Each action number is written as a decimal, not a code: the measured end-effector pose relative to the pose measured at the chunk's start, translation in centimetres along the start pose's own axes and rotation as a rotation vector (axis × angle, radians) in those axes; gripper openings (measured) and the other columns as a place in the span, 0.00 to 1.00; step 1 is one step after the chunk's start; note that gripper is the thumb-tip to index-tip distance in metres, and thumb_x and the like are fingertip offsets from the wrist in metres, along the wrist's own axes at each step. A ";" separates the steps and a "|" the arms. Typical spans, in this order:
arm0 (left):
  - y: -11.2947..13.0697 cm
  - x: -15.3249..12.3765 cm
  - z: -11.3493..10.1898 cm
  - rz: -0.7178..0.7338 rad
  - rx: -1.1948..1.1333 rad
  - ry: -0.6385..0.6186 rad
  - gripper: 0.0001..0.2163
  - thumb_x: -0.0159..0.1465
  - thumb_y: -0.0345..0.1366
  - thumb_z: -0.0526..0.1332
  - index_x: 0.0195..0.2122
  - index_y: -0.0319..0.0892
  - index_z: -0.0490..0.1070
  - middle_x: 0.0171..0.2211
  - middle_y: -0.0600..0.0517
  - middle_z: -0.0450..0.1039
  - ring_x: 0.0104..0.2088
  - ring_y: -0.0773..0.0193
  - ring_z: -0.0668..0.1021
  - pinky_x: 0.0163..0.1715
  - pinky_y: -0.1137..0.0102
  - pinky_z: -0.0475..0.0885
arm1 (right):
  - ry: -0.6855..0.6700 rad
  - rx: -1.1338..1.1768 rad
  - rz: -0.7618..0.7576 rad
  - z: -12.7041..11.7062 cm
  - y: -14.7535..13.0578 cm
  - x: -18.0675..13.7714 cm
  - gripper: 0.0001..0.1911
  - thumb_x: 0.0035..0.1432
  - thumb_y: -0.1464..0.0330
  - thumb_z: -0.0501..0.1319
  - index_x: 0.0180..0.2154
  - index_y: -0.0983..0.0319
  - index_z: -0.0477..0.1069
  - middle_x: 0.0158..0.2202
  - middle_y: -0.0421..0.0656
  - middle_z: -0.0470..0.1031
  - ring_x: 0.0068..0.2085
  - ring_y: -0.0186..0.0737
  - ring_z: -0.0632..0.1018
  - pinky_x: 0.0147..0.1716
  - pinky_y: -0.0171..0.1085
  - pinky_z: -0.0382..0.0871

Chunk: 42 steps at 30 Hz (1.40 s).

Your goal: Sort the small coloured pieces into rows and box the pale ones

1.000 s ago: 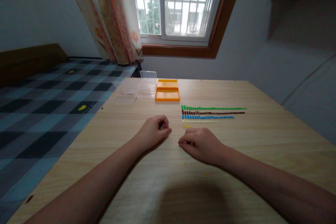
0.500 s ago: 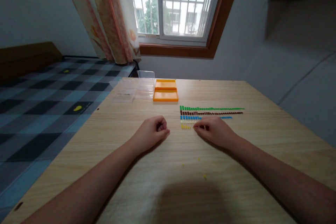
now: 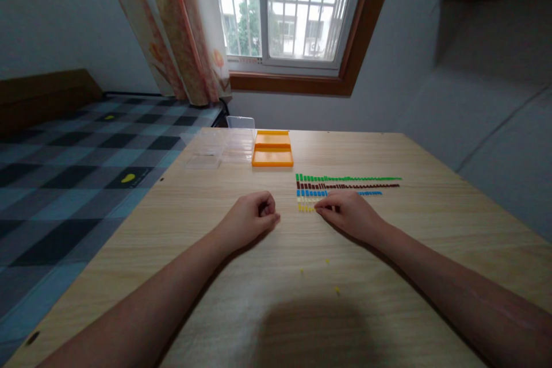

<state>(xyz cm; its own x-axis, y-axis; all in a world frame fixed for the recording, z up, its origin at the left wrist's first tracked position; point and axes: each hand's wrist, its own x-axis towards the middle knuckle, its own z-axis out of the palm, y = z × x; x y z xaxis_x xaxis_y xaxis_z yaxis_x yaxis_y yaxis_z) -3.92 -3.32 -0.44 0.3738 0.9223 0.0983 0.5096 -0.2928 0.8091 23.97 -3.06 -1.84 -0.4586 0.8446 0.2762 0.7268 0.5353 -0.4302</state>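
Observation:
Rows of tiny pieces lie on the wooden table (image 3: 215, 253): a green row (image 3: 348, 177), a brown row (image 3: 357, 186), a blue row (image 3: 310, 192), a pale row and a short yellow row (image 3: 304, 208). My right hand (image 3: 350, 214) rests at the end of the yellow row, fingertips pinched together right beside it; whether a piece is between them is too small to see. My left hand (image 3: 251, 219) lies on the table to the left, curled into a loose fist. Three loose yellow pieces (image 3: 327, 261) lie nearer to me.
An orange tray (image 3: 272, 149) sits at the far middle of the table, with clear plastic trays (image 3: 218, 148) to its left. A bed with a checked cover (image 3: 64, 178) is beside the table on the left. A window and curtain are behind.
My right hand moved forward from near my left hand to the end of the yellow row, uncovering the loose yellow pieces. My left hand stayed put.

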 end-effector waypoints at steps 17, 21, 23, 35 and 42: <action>0.1 0.0 -0.2 0.002 -0.024 -0.022 0.08 0.56 0.37 0.64 0.26 0.42 0.66 0.23 0.56 0.66 0.26 0.66 0.67 0.27 0.71 0.61 | -0.360 0.297 -0.286 -3.4 -1.8 -1.8 0.09 0.62 0.70 0.63 0.37 0.62 0.83 0.30 0.42 0.79 0.31 0.30 0.77 0.33 0.29 0.67; 0.0 0.0 -0.2 0.004 -0.028 -0.023 0.08 0.56 0.38 0.64 0.26 0.42 0.66 0.23 0.56 0.67 0.26 0.66 0.67 0.27 0.71 0.61 | -0.443 0.274 -0.319 -3.9 -2.9 -2.2 0.09 0.61 0.69 0.62 0.36 0.62 0.82 0.29 0.41 0.77 0.28 0.30 0.75 0.30 0.29 0.66; -0.1 0.0 -0.2 0.006 -0.031 -0.024 0.09 0.57 0.38 0.64 0.26 0.42 0.66 0.23 0.56 0.66 0.25 0.66 0.67 0.26 0.71 0.61 | -0.458 0.254 -0.326 -3.9 -3.1 -2.4 0.09 0.61 0.70 0.62 0.36 0.62 0.82 0.28 0.41 0.76 0.28 0.29 0.75 0.30 0.28 0.65; -0.1 0.0 -0.2 0.021 -0.018 -0.023 0.09 0.57 0.37 0.64 0.26 0.42 0.65 0.23 0.56 0.66 0.25 0.67 0.66 0.26 0.71 0.61 | -0.481 0.152 -0.356 -3.5 -3.7 -2.8 0.12 0.61 0.75 0.58 0.36 0.61 0.80 0.31 0.40 0.78 0.31 0.30 0.76 0.34 0.28 0.66; 0.1 0.0 -0.2 0.021 -0.009 -0.022 0.08 0.57 0.37 0.64 0.26 0.42 0.66 0.23 0.56 0.67 0.26 0.66 0.67 0.27 0.70 0.61 | -0.444 0.097 -0.375 -3.2 -4.0 -2.8 0.11 0.66 0.72 0.58 0.39 0.60 0.80 0.34 0.41 0.78 0.33 0.30 0.77 0.35 0.29 0.66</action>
<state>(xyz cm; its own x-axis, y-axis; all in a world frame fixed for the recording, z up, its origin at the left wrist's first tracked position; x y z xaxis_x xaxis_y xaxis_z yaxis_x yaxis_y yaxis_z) -4.05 -3.30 -0.26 0.4013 0.9101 0.1031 0.4940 -0.3098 0.8124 24.04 -7.57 1.86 -0.8608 0.5067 0.0475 0.4329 0.7781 -0.4552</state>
